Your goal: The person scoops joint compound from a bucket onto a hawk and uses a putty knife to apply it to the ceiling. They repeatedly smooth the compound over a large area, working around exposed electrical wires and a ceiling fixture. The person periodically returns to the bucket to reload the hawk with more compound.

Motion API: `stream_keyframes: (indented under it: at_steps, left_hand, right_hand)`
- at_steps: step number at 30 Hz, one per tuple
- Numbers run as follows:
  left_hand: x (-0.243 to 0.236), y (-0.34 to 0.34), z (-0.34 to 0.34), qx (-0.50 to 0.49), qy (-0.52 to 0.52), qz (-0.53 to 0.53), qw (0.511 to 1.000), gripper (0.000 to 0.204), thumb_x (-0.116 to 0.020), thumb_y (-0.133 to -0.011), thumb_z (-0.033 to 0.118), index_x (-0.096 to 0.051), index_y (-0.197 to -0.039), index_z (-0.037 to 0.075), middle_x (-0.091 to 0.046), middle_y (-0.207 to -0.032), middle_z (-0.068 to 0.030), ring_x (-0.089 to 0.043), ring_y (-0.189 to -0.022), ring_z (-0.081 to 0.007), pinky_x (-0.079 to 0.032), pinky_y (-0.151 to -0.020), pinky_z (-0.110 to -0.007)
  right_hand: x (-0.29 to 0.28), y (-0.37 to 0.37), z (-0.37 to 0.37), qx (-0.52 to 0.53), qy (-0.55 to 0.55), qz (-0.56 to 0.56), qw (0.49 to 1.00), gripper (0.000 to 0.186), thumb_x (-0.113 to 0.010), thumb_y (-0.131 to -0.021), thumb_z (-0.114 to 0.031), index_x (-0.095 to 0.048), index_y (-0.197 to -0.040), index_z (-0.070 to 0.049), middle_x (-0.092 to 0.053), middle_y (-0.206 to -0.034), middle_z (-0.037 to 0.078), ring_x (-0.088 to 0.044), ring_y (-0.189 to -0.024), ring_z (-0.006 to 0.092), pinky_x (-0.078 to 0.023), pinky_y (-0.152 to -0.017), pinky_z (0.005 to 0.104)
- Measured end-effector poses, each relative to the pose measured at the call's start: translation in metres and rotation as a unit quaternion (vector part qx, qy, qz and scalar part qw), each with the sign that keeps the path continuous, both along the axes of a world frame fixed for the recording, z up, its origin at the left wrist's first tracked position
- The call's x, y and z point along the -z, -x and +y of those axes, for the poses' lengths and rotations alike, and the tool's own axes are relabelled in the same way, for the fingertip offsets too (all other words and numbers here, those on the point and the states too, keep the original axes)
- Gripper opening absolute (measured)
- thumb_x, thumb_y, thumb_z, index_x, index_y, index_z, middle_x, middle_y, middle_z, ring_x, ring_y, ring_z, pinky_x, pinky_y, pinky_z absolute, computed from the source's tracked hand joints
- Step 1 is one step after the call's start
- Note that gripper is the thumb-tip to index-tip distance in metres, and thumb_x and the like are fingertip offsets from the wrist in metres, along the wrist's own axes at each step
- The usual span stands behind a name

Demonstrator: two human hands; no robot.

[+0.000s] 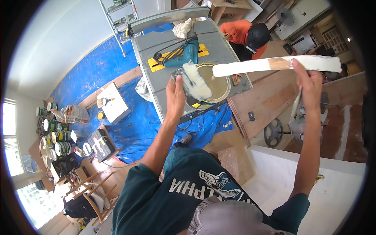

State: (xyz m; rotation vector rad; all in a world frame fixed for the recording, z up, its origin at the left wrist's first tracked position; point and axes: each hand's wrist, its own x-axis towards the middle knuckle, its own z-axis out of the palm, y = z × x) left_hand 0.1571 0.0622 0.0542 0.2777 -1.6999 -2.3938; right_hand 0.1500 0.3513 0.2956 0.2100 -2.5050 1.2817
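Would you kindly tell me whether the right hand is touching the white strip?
Touching. The head view shows the right hand gripping the white strip, with its thumb laid over the strip's face.

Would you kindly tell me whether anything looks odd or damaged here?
Yes: the long white strip in the right hand shows a brown patch near its middle, odd because the surrounding surface is white.

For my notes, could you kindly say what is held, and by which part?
Left hand: smeared plate, by its left edge. Right hand: white strip, near its right end; perhaps a blade too.
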Motion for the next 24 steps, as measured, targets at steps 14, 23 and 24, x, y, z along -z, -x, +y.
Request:
stream_keyframes:
  at_steps: [14,23,24]
  left_hand:
    - [-0.019,-0.002,0.038,0.081,-0.106,-0.030,0.991,0.041,-0.043,-0.107,0.027,-0.049,-0.130,-0.006,-0.061,-0.121,-0.0124,-0.056,-0.109,-0.0171,-0.044,-0.097,-0.032]
    - [0.002,0.001,0.052,0.080,-0.116,0.025,0.990,0.041,-0.044,-0.106,0.029,-0.048,-0.132,-0.002,-0.061,-0.118,-0.0089,-0.056,-0.100,-0.0123,-0.043,-0.083,-0.027]
    - [0.005,0.001,0.050,0.084,-0.095,0.019,0.992,0.042,-0.045,-0.105,0.032,-0.047,-0.134,0.000,-0.062,-0.117,-0.0074,-0.058,-0.093,-0.0096,-0.043,-0.068,-0.024]
  right_hand:
    - [-0.018,-0.014,-0.039,-0.086,-0.125,0.085,0.985,0.028,-0.071,-0.088,-0.025,-0.072,-0.091,0.003,-0.070,-0.082,0.007,-0.059,-0.075,0.0125,-0.046,-0.072,0.0278]
    - [-0.018,-0.026,-0.057,-0.114,-0.182,0.130,0.968,0.019,-0.072,-0.086,-0.019,-0.074,-0.088,0.000,-0.072,-0.081,0.010,-0.063,-0.072,0.0188,-0.047,-0.071,0.0304]
    - [-0.017,-0.027,-0.059,-0.110,-0.187,0.131,0.967,0.019,-0.072,-0.085,-0.018,-0.074,-0.088,0.001,-0.072,-0.081,0.010,-0.063,-0.072,0.0189,-0.047,-0.071,0.0308]
